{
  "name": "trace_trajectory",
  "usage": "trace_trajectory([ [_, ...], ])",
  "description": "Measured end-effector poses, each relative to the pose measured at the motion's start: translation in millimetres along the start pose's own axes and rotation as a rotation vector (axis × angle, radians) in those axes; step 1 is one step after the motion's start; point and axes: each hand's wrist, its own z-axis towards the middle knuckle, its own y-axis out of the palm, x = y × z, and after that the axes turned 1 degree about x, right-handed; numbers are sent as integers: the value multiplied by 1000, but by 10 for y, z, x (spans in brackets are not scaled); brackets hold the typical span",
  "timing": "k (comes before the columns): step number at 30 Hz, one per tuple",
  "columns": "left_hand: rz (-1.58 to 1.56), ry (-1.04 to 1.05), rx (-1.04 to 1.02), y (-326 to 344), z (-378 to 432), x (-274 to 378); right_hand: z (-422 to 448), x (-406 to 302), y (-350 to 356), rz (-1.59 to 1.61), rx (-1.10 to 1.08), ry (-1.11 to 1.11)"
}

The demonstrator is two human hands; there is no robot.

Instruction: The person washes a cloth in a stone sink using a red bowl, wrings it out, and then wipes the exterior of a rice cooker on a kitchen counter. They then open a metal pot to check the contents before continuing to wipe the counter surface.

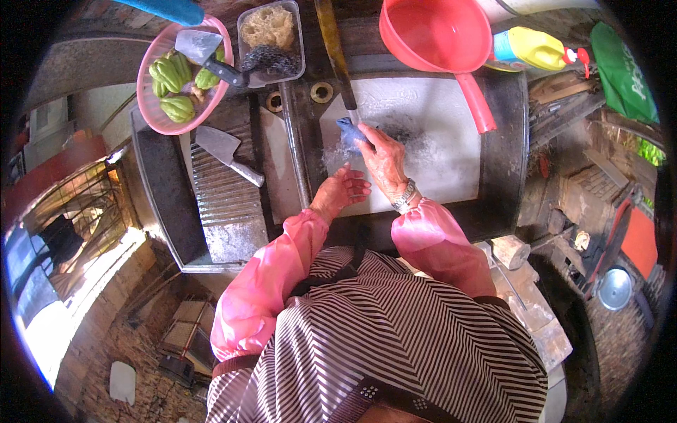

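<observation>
My right hand (385, 161), with a metal watch at the wrist, grips a small wet blue cloth (349, 136) between thumb and fingers. The cloth is right below the mouth of a long yellow-brown pipe (333, 42), where water runs out onto it. Lower and to the left, my left hand (341, 191) hangs over the sink, fingers apart and slightly curled around nothing. Both hands are above the sink basin (444, 180), whose pale bottom is wet and has a dark patch beside the right hand.
A cleaver (222, 148) lies on the ribbed washboard (225, 182). Behind it, a pink basket (143, 90) holds chayotes and a second knife (200, 46). A plastic tub (301, 53) contains a loofah and a scourer. The red dipper (418, 53) overhangs the basin near a yellow bottle (534, 48).
</observation>
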Motion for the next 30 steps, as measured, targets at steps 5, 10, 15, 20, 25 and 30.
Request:
trace_trajectory([
  [5, -66, -71, 20, 59, 77, 76, -6, 7, -1, -9, -10, -1],
  [10, -336, -63, -69, 141, 276, 158, -135, -17, 51, -13, -7, -63],
  [15, -370, 170, -223, 237, 406, 380, -397, -270, -93, -4, -45, -173],
  [20, -301, 122, -182, 366, 216, 432, -627, -560, -348, 71, -122, -207],
  [25, -143, 15, -82, 356, 27, 414, -677, -767, -575, 133, -156, -238],
  [30, -130, 140, 12, 357, -146, 301, -609, -1032, -808, 207, -98, 6],
])
